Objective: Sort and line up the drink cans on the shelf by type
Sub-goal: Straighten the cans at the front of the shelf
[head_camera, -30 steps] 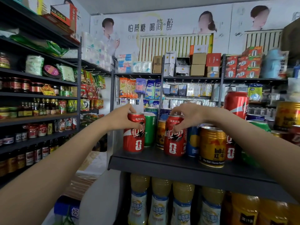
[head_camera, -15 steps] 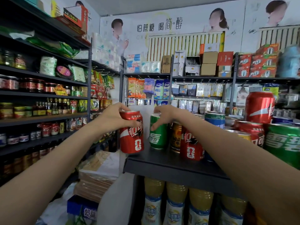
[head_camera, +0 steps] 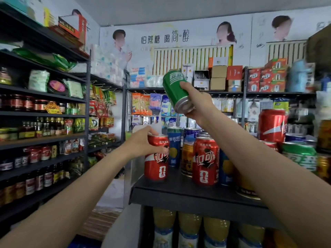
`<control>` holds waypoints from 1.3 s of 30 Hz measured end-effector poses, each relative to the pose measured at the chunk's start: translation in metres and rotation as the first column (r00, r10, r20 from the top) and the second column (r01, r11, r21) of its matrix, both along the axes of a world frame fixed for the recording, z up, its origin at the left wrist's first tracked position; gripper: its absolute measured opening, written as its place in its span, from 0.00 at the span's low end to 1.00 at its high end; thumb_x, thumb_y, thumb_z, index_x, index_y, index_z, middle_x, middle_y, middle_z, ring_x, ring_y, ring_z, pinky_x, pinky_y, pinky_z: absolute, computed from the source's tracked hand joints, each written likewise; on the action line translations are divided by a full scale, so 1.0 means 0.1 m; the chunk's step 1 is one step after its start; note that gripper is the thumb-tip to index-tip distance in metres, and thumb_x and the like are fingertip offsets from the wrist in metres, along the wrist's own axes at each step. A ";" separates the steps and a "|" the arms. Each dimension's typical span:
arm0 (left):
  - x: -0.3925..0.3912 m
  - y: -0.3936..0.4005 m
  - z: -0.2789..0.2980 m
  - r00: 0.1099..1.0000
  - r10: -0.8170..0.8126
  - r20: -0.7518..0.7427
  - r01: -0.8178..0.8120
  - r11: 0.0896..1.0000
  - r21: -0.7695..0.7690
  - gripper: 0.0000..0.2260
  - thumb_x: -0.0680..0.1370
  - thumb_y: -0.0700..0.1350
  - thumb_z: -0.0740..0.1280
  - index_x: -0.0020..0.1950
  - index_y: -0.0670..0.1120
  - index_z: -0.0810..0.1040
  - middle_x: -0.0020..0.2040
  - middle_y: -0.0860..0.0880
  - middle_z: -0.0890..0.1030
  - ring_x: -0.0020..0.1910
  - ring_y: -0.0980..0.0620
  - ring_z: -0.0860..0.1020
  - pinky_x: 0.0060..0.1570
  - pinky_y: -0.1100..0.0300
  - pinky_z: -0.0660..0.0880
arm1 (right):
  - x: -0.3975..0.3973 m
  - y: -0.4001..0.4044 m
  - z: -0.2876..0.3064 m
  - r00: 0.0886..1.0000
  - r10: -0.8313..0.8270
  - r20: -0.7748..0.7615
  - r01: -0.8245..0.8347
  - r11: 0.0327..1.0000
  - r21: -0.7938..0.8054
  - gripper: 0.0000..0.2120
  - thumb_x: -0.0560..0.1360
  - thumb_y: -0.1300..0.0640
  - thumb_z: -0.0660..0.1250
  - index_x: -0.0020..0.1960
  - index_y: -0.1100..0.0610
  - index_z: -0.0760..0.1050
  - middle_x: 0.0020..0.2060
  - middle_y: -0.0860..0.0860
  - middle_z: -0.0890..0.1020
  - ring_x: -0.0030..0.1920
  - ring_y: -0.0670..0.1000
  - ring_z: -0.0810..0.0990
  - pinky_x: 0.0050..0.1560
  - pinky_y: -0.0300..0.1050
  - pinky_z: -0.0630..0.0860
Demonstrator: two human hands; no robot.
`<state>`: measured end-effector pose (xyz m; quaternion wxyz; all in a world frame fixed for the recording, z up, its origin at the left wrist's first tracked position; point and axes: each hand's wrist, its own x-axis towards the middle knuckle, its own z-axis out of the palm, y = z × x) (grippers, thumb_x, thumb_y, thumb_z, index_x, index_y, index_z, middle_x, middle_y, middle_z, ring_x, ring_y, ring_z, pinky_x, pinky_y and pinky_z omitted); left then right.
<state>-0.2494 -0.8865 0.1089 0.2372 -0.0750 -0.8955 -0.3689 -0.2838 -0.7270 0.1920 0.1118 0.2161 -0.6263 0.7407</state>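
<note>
My right hand (head_camera: pixel 196 102) grips a green can (head_camera: pixel 177 91) and holds it tilted in the air, high above the black shelf (head_camera: pixel 179 191). My left hand (head_camera: pixel 143 142) is closed around the top of a red cola can (head_camera: pixel 156 157) standing at the shelf's front left corner. A second red cola can (head_camera: pixel 205 161) stands upright to its right. Behind them are blue cans (head_camera: pixel 174 145), a gold can (head_camera: pixel 187 159), another green can (head_camera: pixel 299 155) at the right and a red can (head_camera: pixel 272 125) stacked higher up.
Yellow drink bottles (head_camera: pixel 189 228) fill the level under the shelf. Dark racks (head_camera: pixel 43 115) of jars and snack packs line the left side. Hanging packets and boxes cover the back wall. A floor gap with stacked goods lies between the left racks and the shelf.
My right hand has lifted the green can off the shelf, up and to the right. My left hand stays on the left red can.
</note>
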 end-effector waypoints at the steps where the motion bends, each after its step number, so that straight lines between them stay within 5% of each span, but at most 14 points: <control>1: -0.02 -0.01 0.01 0.999 -0.034 0.037 0.033 0.999 0.018 0.21 0.69 0.48 0.74 0.57 0.47 0.71 0.51 0.53 0.74 0.49 0.55 0.74 0.41 0.66 0.70 | 0.03 0.03 -0.01 1.000 0.008 -0.010 -0.007 1.000 0.024 0.22 0.70 0.47 0.71 0.55 0.60 0.68 0.47 0.58 0.80 0.46 0.56 0.82 0.52 0.53 0.79; 5: -0.09 -0.06 0.07 0.989 -0.106 0.101 0.104 0.994 0.026 0.19 0.70 0.48 0.73 0.58 0.47 0.71 0.56 0.51 0.74 0.52 0.55 0.74 0.42 0.67 0.70 | 0.10 0.14 -0.08 0.996 -0.054 -0.070 0.063 0.988 0.137 0.24 0.70 0.47 0.71 0.57 0.60 0.68 0.48 0.58 0.79 0.46 0.56 0.82 0.51 0.54 0.79; 11: -0.33 0.11 -0.07 1.000 -0.004 0.020 0.005 0.998 -0.055 0.22 0.73 0.49 0.69 0.64 0.45 0.68 0.64 0.45 0.73 0.59 0.49 0.72 0.60 0.54 0.71 | 0.16 0.21 -0.27 0.997 -0.071 -0.041 0.068 0.995 -0.070 0.24 0.70 0.46 0.70 0.55 0.60 0.66 0.46 0.58 0.79 0.43 0.56 0.82 0.50 0.54 0.80; 14: -0.20 0.17 -0.03 0.997 0.041 -0.061 -0.025 0.969 0.244 0.29 0.73 0.53 0.67 0.70 0.45 0.63 0.70 0.45 0.66 0.67 0.45 0.67 0.65 0.49 0.66 | 0.20 0.18 -0.37 0.992 -0.085 -0.090 0.072 0.988 -0.133 0.20 0.71 0.48 0.70 0.48 0.58 0.63 0.40 0.60 0.81 0.32 0.55 0.81 0.40 0.47 0.81; 16: 0.00 0.20 0.10 0.986 -0.081 -0.147 0.151 0.815 0.560 0.33 0.69 0.58 0.65 0.70 0.46 0.64 0.68 0.45 0.69 0.65 0.47 0.69 0.66 0.51 0.65 | 0.24 0.15 -0.48 0.982 -0.123 -0.144 0.112 0.990 -0.082 0.18 0.71 0.49 0.71 0.47 0.58 0.65 0.44 0.58 0.80 0.34 0.53 0.82 0.36 0.45 0.80; 18: 0.20 0.22 0.22 0.940 -0.282 -0.192 0.336 0.674 0.658 0.31 0.67 0.58 0.64 0.67 0.47 0.68 0.62 0.48 0.75 0.59 0.50 0.74 0.62 0.54 0.69 | 0.30 0.10 -0.64 0.938 -0.229 -0.260 0.242 0.970 0.020 0.19 0.69 0.47 0.72 0.43 0.57 0.65 0.43 0.52 0.77 0.39 0.49 0.79 0.41 0.46 0.79; 21: 0.32 0.23 0.25 0.916 -0.362 -0.171 0.385 0.680 0.624 0.21 0.69 0.50 0.68 0.61 0.46 0.73 0.52 0.49 0.81 0.49 0.52 0.80 0.47 0.61 0.78 | 0.38 0.05 -0.84 0.805 -0.305 -0.509 0.433 0.888 0.154 0.22 0.67 0.46 0.73 0.37 0.53 0.60 0.34 0.47 0.68 0.33 0.45 0.67 0.34 0.40 0.66; 23: 0.36 0.22 0.24 0.919 -0.360 -0.160 0.378 0.689 0.618 0.23 0.67 0.47 0.69 0.61 0.45 0.73 0.52 0.49 0.81 0.46 0.53 0.82 0.42 0.63 0.79 | 0.40 0.09 -0.88 0.746 -0.262 -0.612 0.478 0.851 0.218 0.22 0.68 0.45 0.72 0.38 0.53 0.60 0.33 0.48 0.68 0.33 0.47 0.67 0.33 0.41 0.65; 28: 0.31 0.26 0.09 0.973 -0.228 -0.033 0.216 0.856 0.469 0.23 0.70 0.43 0.70 0.64 0.44 0.69 0.53 0.46 0.80 0.50 0.50 0.80 0.52 0.57 0.76 | 0.45 0.24 -0.92 0.718 -0.053 -0.694 0.564 0.628 0.536 0.20 0.71 0.47 0.70 0.50 0.58 0.64 0.42 0.50 0.77 0.42 0.51 0.77 0.42 0.47 0.76; 32: 0.22 0.33 -0.16 0.986 -0.160 0.055 0.138 0.948 0.286 0.26 0.72 0.43 0.70 0.66 0.42 0.65 0.58 0.50 0.75 0.54 0.52 0.75 0.47 0.64 0.73 | 0.54 0.63 -0.87 0.633 -0.119 -0.765 0.698 0.514 0.498 0.05 0.76 0.56 0.63 0.49 0.58 0.73 0.45 0.50 0.78 0.40 0.45 0.74 0.45 0.40 0.76; 35: 0.19 0.40 -0.22 0.990 -0.132 0.054 0.118 0.969 0.216 0.20 0.74 0.42 0.68 0.63 0.43 0.66 0.54 0.51 0.72 0.53 0.54 0.71 0.47 0.66 0.69 | 0.46 1.06 -0.63 0.642 -0.298 -0.707 0.735 0.502 0.456 0.06 0.77 0.63 0.61 0.52 0.58 0.75 0.49 0.50 0.78 0.41 0.44 0.74 0.42 0.33 0.72; 38: 0.23 0.44 -0.12 0.982 -0.141 0.127 0.122 0.982 0.145 0.09 0.75 0.39 0.67 0.51 0.46 0.69 0.46 0.53 0.74 0.51 0.54 0.72 0.44 0.69 0.71 | 0.31 1.41 -0.42 0.739 -0.356 -0.572 0.670 0.478 0.568 0.10 0.77 0.67 0.58 0.51 0.59 0.76 0.48 0.53 0.79 0.30 0.43 0.72 0.26 0.29 0.69; 39: 0.26 0.45 -0.06 0.982 -0.115 0.151 0.100 0.990 0.101 0.11 0.74 0.40 0.67 0.54 0.45 0.69 0.47 0.52 0.75 0.52 0.53 0.73 0.44 0.68 0.71 | 0.26 1.50 -0.39 0.776 -0.328 -0.538 0.629 0.457 0.629 0.11 0.76 0.68 0.57 0.51 0.59 0.76 0.48 0.54 0.79 0.29 0.43 0.71 0.23 0.28 0.68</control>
